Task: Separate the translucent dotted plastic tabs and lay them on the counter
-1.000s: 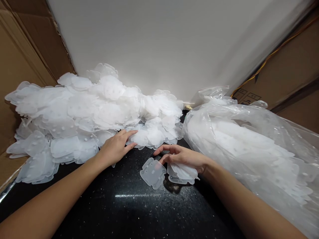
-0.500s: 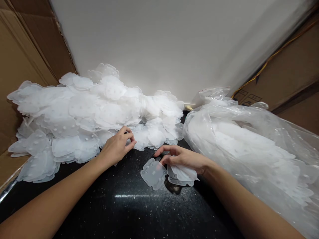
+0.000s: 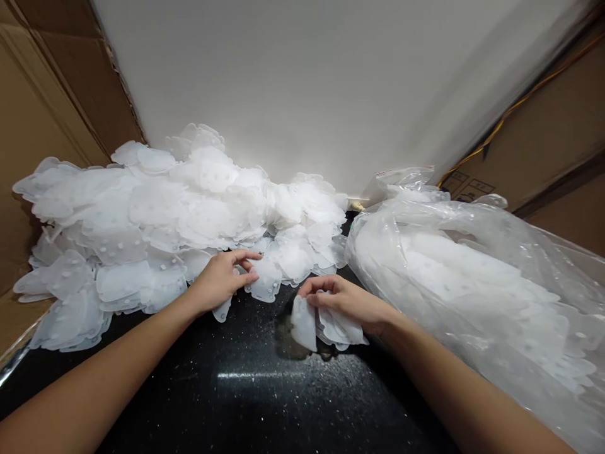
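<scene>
A big heap of translucent white plastic pieces (image 3: 155, 214) lies at the back left of a black speckled counter (image 3: 265, 397). My left hand (image 3: 222, 280) rests at the heap's front edge, its fingers pinching one piece (image 3: 265, 284) drawn out from the heap. My right hand (image 3: 347, 299) is closed on a small stack of the same pieces (image 3: 333, 328); one of them (image 3: 303, 325) hangs tilted off the counter from its fingertips.
A large clear plastic bag (image 3: 472, 277) full of the same pieces fills the right side. Cardboard walls stand at the left (image 3: 42, 107) and right (image 3: 553, 139). A white wall (image 3: 307, 82) closes the back.
My right hand has lifted the piece that lay flat on the counter and pulled it against its stack. My left hand has closed its fingers on one piece and drawn it out of the heap.
</scene>
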`<state>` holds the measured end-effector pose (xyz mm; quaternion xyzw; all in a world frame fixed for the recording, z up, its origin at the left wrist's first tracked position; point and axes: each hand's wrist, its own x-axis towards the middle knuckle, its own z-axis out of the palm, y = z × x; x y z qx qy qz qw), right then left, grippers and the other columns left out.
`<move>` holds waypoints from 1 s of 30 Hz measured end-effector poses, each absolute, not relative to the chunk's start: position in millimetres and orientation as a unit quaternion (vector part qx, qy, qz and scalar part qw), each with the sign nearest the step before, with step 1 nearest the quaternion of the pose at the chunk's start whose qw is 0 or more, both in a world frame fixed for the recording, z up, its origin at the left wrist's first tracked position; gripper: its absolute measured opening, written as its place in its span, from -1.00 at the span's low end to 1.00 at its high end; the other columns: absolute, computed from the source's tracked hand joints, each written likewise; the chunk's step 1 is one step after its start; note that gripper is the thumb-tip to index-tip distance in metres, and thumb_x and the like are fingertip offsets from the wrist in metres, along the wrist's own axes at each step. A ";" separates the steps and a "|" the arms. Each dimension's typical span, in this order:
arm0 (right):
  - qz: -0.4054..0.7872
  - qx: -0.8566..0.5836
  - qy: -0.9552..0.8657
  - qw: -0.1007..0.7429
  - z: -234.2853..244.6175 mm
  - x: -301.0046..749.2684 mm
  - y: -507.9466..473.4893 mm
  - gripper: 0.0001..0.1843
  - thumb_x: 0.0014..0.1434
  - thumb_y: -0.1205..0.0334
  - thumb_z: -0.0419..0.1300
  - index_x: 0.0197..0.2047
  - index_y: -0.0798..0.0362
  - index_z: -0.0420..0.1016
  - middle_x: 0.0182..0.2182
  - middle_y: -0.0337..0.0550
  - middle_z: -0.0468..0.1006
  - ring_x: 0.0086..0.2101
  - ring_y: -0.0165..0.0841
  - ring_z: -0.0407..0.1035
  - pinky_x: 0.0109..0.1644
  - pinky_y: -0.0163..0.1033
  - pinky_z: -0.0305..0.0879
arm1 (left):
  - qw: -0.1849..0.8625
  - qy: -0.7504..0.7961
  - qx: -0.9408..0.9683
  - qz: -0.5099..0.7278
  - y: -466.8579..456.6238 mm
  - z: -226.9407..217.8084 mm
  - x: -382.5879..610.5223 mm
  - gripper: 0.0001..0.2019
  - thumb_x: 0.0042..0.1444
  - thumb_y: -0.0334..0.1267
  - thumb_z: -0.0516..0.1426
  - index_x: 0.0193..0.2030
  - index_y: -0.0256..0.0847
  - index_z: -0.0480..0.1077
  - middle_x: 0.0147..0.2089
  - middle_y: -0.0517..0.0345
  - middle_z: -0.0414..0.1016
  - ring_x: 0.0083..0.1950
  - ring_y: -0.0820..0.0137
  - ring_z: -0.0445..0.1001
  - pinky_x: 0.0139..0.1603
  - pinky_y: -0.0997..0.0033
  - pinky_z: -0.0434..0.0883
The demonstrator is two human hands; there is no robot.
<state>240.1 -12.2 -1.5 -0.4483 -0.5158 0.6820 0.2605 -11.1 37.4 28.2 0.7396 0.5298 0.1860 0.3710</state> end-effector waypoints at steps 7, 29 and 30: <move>0.680 -0.464 -0.488 0.291 0.1 242.1 -10.8 -0.50 0.05 -0.15 0.33 -0.59 0.06 0.31 -0.69 -0.37 0.23 -0.66 -0.55 0.04 -0.58 -0.33 -0.06 | 0.509 0.474 0.715 0.061 28.4 37.4 -8.2 -0.62 0.05 -0.14 0.19 0.01 -0.20 0.41 -0.25 0.08 0.54 -0.32 0.35 0.46 -0.48 0.49 0.31; 0.736 -0.375 -0.525 0.204 -1.6 242.6 -12.9 -0.76 0.02 0.13 0.40 -0.38 0.13 0.53 -0.35 -0.12 0.65 -0.31 -0.39 0.49 -0.13 -0.26 0.35 | 0.207 0.503 0.822 0.169 39.6 30.4 -19.3 -0.86 0.17 -0.26 0.11 -0.18 -0.15 0.48 -0.09 0.10 0.55 -0.07 0.25 0.48 -0.06 0.26 0.37; 0.735 -0.375 -0.524 0.210 -1.0 242.4 -13.0 -0.78 0.04 0.16 0.40 -0.36 0.12 0.51 -0.36 -0.13 0.65 -0.33 -0.41 0.49 -0.16 -0.28 0.34 | 0.221 0.496 0.824 0.159 39.3 30.2 -19.2 -0.86 0.17 -0.26 0.11 -0.18 -0.15 0.48 -0.11 0.10 0.55 -0.08 0.26 0.48 -0.06 0.27 0.36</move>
